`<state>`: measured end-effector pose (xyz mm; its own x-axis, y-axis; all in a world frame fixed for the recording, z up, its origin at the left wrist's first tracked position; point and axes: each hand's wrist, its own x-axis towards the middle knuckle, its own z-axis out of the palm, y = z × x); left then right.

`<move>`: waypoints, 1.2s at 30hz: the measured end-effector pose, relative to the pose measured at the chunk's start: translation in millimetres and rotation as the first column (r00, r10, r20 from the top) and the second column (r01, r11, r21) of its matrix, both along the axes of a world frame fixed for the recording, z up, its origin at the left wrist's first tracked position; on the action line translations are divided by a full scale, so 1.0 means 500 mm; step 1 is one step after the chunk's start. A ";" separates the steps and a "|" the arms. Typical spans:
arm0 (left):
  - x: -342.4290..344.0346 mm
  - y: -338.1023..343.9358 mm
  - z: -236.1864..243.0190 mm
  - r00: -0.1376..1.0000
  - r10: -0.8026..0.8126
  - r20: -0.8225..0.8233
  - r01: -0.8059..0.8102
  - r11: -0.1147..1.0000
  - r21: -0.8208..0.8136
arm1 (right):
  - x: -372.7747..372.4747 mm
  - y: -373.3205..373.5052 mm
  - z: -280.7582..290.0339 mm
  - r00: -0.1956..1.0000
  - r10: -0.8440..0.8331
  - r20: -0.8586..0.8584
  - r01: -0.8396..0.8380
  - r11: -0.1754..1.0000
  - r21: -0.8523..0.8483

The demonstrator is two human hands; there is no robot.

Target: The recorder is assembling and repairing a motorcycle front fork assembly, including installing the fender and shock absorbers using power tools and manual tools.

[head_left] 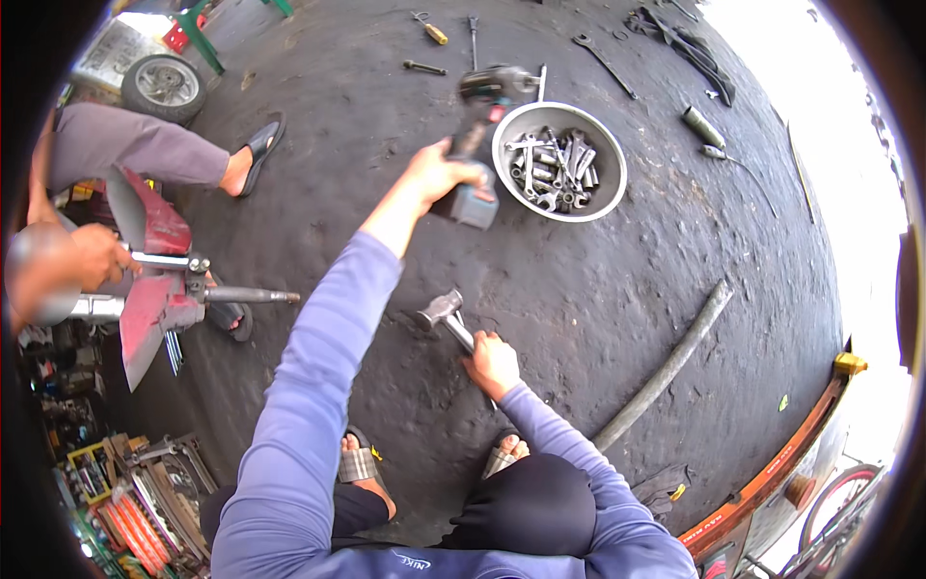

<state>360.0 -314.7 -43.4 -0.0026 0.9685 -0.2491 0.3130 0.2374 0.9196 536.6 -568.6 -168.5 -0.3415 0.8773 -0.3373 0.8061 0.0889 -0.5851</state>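
My left hand [436, 178] reaches far forward, its fingers wrapped round the grip of a dark cordless impact wrench [475, 145]. The tool is blurred and raised off the ground, its nose pointing right. Just beyond it on the right sits a round grey metal bowl [617, 183] full of wrenches and sockets [555, 169]. Closer to me, my right hand [495, 365] is closed on the handle of a hammer [442, 309], whose steel head points forward and left. A thin metal piece shows below that hand; its kind is unclear.
On dark ground lie a yellow-handled screwdriver [432, 31], a long wrench [603, 65], a grey hose [670, 367] and a cylinder with a cable [706, 127]. At left, a co-worker's hand [101, 259] holds a fork-like metal part [193, 275] with red panels. A wheel [164, 87] lies behind.
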 end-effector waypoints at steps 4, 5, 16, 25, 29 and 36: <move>0.137 0.114 -0.042 0.928 -0.080 0.365 0.209 0.921 -0.329 | 0.033 -0.057 -0.022 0.999 -0.023 0.036 0.023 1.000 -0.006; 0.169 0.119 -0.046 0.940 -0.031 0.339 0.149 0.933 -0.329 | 0.029 -0.055 -0.034 0.998 -0.030 0.052 0.029 0.999 0.017; 0.209 0.065 -0.030 0.579 -0.029 -0.815 0.410 0.874 0.260 | 0.004 -0.032 0.027 0.769 -0.466 -0.438 -0.050 0.639 -0.768; -0.032 -0.575 -0.026 0.871 0.489 -0.046 -0.491 0.865 -0.105 | -0.055 0.002 0.109 0.535 -0.663 -0.523 -0.034 0.602 -0.798; -0.058 -0.661 -0.011 0.838 0.462 0.290 -0.269 0.812 -0.518 | -0.149 0.017 0.178 0.591 -0.498 -0.634 -0.026 0.774 -0.633; -0.286 -0.662 0.103 0.838 0.379 0.391 -0.533 0.722 0.442 | -0.167 0.027 0.249 0.483 -0.291 -0.826 -0.141 0.905 -0.401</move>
<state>217.2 -645.8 8.3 -0.4896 0.8422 0.2260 0.0307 -0.2424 0.9697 453.2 -554.9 -43.8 -0.5800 0.7889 -0.2031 -0.1288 -0.3350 -0.9334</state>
